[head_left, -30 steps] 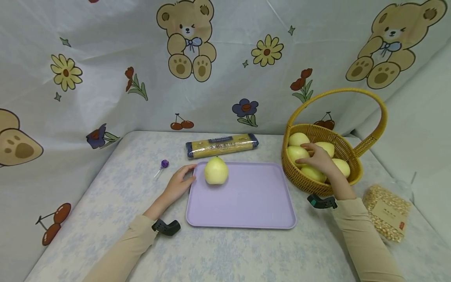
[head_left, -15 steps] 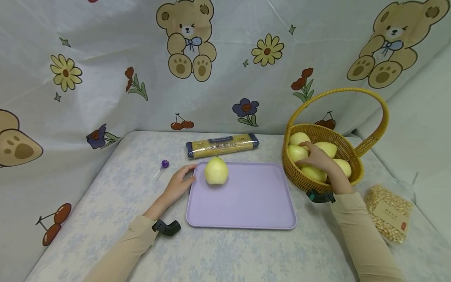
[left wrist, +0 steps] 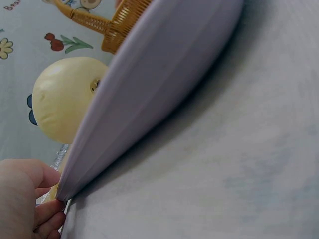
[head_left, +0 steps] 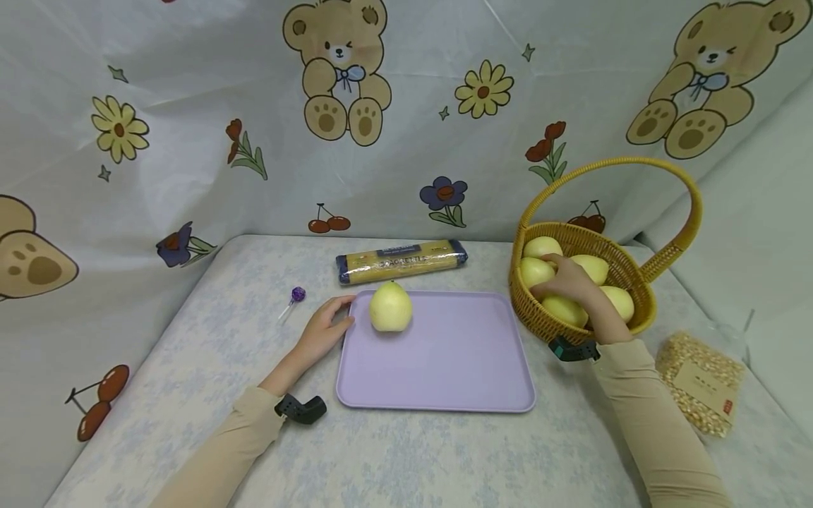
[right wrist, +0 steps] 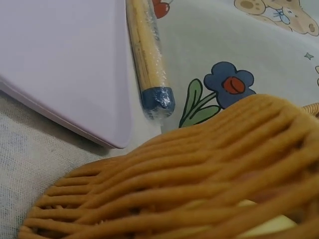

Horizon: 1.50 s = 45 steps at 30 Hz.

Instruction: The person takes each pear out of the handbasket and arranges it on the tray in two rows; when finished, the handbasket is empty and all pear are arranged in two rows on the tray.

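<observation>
In the head view, my left hand [head_left: 322, 329] is at the left edge of the lilac tray [head_left: 438, 360]. The left wrist view shows its thumb [left wrist: 42, 175] and fingers on either side of the rim, holding it. One pale yellow pear [head_left: 390, 307] stands on the tray near its back left corner. My right hand [head_left: 569, 283] reaches into a woven basket [head_left: 540, 326], with thumb and fingers around a pear [head_left: 535, 273] at the basket's left side. Several more pears lie about that hand. The basket wall [right wrist: 164, 184] hides the right hand's fingers in the right wrist view.
A packet of spaghetti [head_left: 401, 262] lies behind the tray, and a purple lollipop [head_left: 297, 295] to its left. The basket's tall handle [head_left: 625, 162] arches over the pears. At the right is a bag of pale kernels [head_left: 701, 384]. A printed cloth hangs behind the table.
My right hand has shifted slightly left in the basket, and its fingers have sunk further around the pear. The left hand, the tray and its pear stay put.
</observation>
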### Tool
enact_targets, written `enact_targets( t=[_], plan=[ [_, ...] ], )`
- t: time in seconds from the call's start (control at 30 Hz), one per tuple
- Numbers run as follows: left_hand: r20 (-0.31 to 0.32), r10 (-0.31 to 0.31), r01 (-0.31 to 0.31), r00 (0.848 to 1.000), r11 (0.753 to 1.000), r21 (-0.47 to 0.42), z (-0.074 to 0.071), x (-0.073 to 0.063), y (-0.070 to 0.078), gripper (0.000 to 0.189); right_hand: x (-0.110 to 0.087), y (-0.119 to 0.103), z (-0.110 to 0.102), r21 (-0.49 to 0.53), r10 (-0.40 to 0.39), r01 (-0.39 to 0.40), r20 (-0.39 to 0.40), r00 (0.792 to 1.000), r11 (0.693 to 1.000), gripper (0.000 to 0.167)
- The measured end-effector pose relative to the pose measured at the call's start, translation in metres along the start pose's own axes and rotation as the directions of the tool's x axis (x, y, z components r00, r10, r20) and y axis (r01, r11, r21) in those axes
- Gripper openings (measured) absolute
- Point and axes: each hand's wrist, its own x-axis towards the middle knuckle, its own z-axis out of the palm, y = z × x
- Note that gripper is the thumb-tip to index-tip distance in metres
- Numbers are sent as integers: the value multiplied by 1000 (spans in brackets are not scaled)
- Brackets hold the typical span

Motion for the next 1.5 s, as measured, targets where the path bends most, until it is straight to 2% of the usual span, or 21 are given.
enact_targets(
  t=[0.3,0.57,0.77,0.93,1.23,1.5],
  plan=[
    [4,-13,13,1000,1000,2,-1,0,2,43,2,0,2,21,11,-9,-73,997,1000,86],
    [10,-13,13,1000,1000,3,-1,0,1,44,-2,-2,3,124,19,-1,-141,990,992,89],
    [13,-17,17,1000,1000,2,0,0,1,44,-9,-5,0,190,43,6,-253,967,982,90],
    [14,-23,23,1000,1000,-1,0,-1,1,44,-10,-5,-3,198,72,-7,-326,943,980,87],
    [17,-35,34,999,999,4,-1,-1,1,44,-15,-15,-7,243,84,1,-339,937,970,89],
    [15,-17,16,1000,1000,10,-1,-1,-1,45,-19,-20,-9,289,78,38,-379,922,957,88]
  ],
)
